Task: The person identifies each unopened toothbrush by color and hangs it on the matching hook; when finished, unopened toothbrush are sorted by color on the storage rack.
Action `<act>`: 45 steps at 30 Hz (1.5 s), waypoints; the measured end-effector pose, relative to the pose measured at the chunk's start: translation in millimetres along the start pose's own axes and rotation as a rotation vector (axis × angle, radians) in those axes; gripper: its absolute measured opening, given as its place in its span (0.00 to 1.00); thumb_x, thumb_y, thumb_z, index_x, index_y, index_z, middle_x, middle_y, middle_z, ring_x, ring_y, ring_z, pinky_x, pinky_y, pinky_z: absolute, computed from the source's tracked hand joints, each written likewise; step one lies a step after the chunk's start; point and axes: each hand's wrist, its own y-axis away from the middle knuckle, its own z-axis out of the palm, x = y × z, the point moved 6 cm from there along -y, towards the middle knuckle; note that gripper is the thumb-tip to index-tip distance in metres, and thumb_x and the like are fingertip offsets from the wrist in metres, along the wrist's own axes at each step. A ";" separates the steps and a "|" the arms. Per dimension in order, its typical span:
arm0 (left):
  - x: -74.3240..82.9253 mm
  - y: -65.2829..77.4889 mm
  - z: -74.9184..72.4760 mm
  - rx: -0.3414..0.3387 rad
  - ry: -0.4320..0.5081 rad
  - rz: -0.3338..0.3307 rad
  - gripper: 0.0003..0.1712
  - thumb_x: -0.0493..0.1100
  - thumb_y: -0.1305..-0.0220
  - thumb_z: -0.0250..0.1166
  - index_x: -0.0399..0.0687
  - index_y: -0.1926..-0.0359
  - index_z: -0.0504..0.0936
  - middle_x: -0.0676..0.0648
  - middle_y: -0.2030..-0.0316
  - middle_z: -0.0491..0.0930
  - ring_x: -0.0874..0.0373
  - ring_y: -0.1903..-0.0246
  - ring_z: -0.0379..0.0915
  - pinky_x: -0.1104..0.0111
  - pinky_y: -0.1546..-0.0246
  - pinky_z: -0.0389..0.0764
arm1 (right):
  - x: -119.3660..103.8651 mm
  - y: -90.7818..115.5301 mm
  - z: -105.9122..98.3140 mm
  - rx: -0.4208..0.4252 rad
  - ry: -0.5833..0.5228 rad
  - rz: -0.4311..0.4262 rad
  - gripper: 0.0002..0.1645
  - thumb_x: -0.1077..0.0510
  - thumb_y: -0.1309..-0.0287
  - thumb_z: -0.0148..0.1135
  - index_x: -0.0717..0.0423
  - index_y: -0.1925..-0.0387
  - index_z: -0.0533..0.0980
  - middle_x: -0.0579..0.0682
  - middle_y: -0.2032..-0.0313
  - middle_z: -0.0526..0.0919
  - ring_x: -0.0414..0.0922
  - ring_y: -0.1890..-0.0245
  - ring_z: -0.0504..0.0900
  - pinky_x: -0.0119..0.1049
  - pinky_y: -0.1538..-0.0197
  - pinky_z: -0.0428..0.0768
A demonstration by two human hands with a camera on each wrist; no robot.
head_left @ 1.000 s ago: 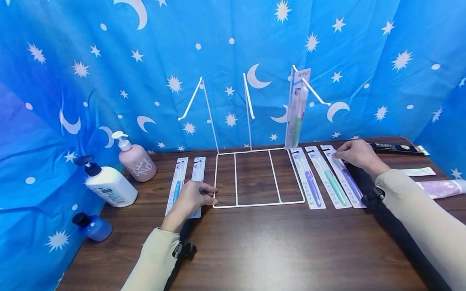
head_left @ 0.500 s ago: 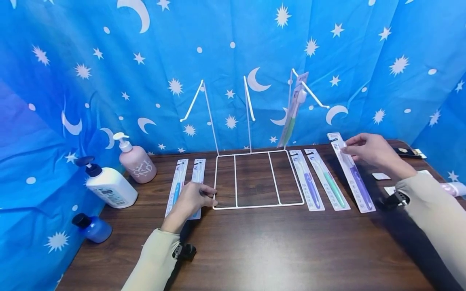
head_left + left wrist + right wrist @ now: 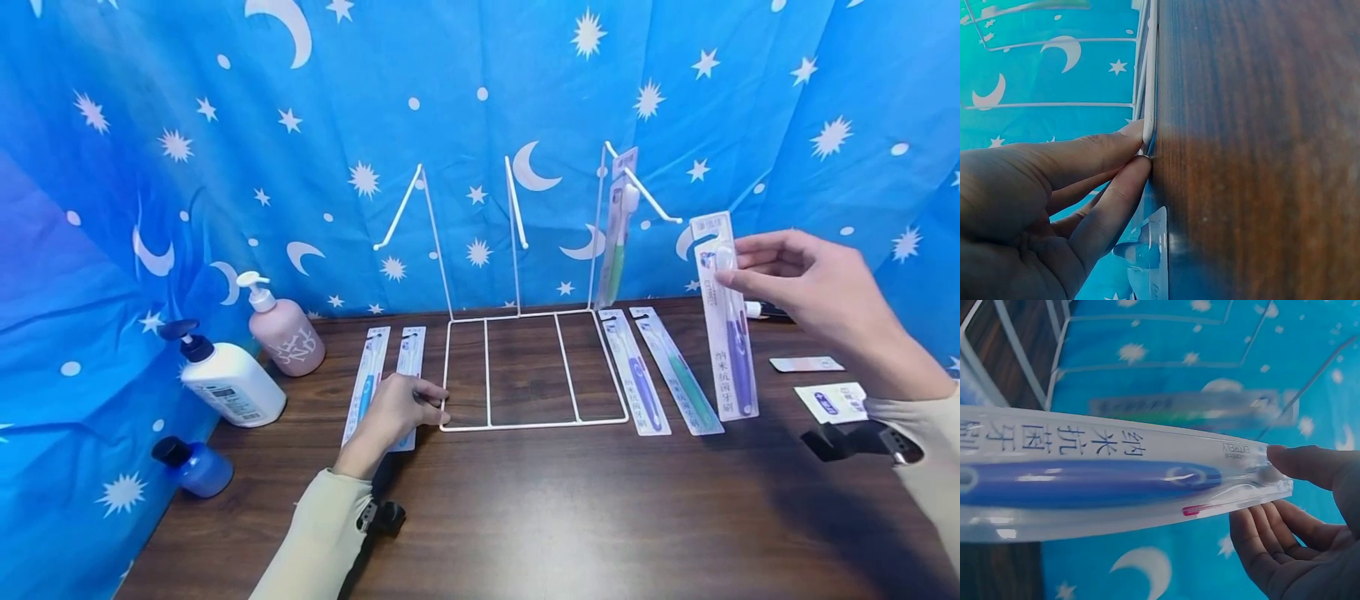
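My left hand (image 3: 393,412) pinches the front left corner of a white wire rack (image 3: 534,426) between thumb and finger; the left wrist view shows this grip close up. Raised off the table at the right, a packaged purple toothbrush (image 3: 738,358) is held near its top by my right hand (image 3: 832,292), thumb on the front and fingers at the edge and behind. From the rack's right hook hangs a packaged green toothbrush (image 3: 617,242). The middle hook (image 3: 515,204) and left hook (image 3: 399,208) carry nothing.
Right of the rack lie a purple packaged toothbrush (image 3: 641,387) and a green one (image 3: 686,387). Two blue ones (image 3: 366,387) lie left, partly behind my hand. Pump bottles (image 3: 285,337) and a small blue bottle (image 3: 202,471) stand far left; sachets (image 3: 832,402) lie right.
My right hand has lifted the packaged purple toothbrush from the table and tilted it more upright, moving right and nearer. The hanging toothbrush has swung slightly. My left hand stays on the rack.
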 end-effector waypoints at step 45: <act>-4.5 -0.1 1.4 -0.008 -0.003 -0.002 0.15 0.38 0.54 0.78 0.51 0.62 0.89 0.53 0.72 0.81 0.57 0.72 0.74 0.65 0.69 0.73 | -165.1 46.3 103.4 -0.031 -0.323 -0.502 0.25 0.56 0.50 0.74 0.54 0.50 0.77 0.41 0.61 0.82 0.39 0.64 0.82 0.31 0.59 0.79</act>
